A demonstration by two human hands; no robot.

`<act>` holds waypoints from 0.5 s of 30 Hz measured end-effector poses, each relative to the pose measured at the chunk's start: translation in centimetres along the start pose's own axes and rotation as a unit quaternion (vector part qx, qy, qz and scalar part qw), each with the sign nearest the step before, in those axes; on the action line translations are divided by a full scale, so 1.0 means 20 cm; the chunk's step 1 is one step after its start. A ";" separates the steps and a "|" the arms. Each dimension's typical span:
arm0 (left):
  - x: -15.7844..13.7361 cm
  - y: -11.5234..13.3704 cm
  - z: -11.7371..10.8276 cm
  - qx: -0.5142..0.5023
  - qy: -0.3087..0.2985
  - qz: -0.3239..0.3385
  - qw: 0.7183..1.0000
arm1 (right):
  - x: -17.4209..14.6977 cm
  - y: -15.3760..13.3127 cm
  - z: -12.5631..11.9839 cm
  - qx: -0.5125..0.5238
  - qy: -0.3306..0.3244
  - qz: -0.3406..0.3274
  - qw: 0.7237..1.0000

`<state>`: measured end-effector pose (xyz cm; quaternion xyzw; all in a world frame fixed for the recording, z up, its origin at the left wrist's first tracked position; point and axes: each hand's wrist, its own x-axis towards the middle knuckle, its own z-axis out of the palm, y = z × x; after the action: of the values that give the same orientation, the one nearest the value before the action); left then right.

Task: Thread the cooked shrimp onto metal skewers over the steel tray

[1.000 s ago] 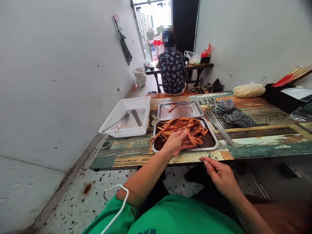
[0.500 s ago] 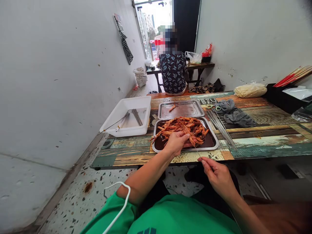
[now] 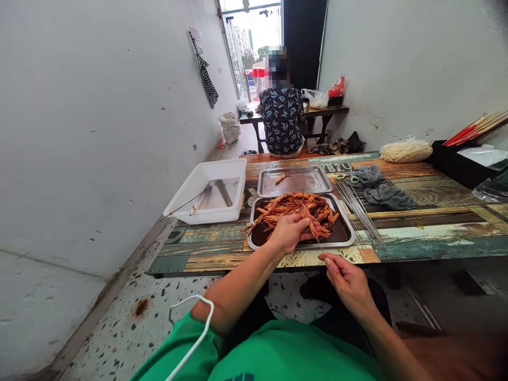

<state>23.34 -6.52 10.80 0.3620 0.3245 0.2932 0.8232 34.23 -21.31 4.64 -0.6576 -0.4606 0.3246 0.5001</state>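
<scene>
Two hands skewering a shrimp over a steel tray, centre of frame.

Left hand [image 3: 291, 233] is curling its fingers around one shrimp [image 3: 313, 228] at the near edge of the shrimp pile [image 3: 297, 209] in the dark-sauce tray [image 3: 346, 235]. Right hand [image 3: 346, 280], lower centre-right, is pinching a thin metal skewer [image 3: 319, 246] between thumb and forefinger, tip pointing into that shrimp. Second tray [image 3: 294, 181] is sitting just behind; loose skewers [image 3: 359, 211] lying right of the trays; white tub [image 3: 208, 190] at left. A person [image 3: 282, 119] is sitting at upper centre, back turned.
</scene>
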 end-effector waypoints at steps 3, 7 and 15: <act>0.01 0.02 -0.02 -0.019 0.009 0.016 1.000 | -0.05 0.04 -0.03 -0.029 -0.033 -0.013 0.999; 0.01 0.01 -0.04 -0.047 -0.006 0.003 0.999 | -0.14 0.07 -0.07 -0.085 0.001 -0.056 0.995; 0.02 -0.02 0.00 -0.039 0.036 0.019 0.998 | -0.16 0.12 -0.05 -0.167 0.064 -0.166 0.970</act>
<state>23.64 -6.51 10.36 0.3254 0.3351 0.3341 0.8186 34.65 -24.87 2.57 -0.6652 -0.5783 0.1131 0.4585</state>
